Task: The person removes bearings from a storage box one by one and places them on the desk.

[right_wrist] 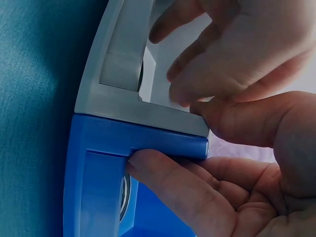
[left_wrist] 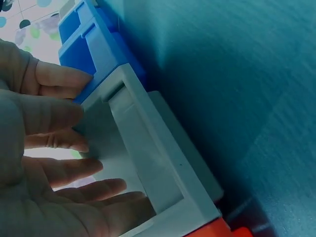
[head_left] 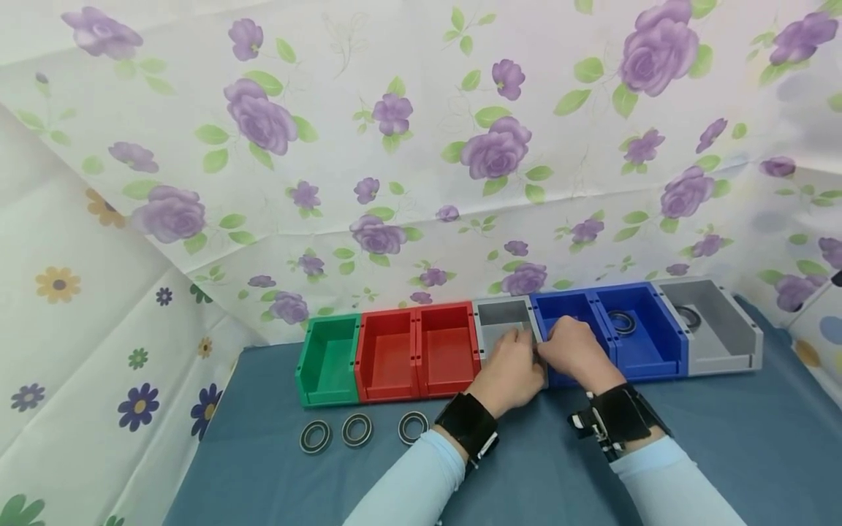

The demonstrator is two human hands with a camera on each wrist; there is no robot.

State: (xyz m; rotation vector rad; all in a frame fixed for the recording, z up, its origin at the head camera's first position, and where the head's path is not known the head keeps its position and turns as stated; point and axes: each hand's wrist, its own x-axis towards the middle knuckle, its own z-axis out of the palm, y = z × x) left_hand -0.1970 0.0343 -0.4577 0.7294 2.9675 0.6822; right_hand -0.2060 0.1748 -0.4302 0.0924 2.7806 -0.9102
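Observation:
My left hand [head_left: 511, 370] reaches into the middle grey bin [head_left: 505, 312], its fingers spread and fairly straight inside. Beside it, my right hand [head_left: 577, 352] straddles the adjoining walls of this grey bin and the left blue bin [right_wrist: 106, 173]. Its thumb lies at the grey rim, its forefinger on the blue side, pinching the walls between them. In the right wrist view, part of a ring bearing [right_wrist: 125, 197] shows inside the blue bin. A dark curved edge also shows inside the grey bin. The hands hide much of both bins in the head view.
To the left stand two red bins [head_left: 389, 358] and a green bin [head_left: 329, 361]. Right lie another blue bin [head_left: 647, 343] and a grey bin [head_left: 720, 332], each with a bearing. Three bearings, including one at the left [head_left: 316, 437], lie on the blue cloth before the row.

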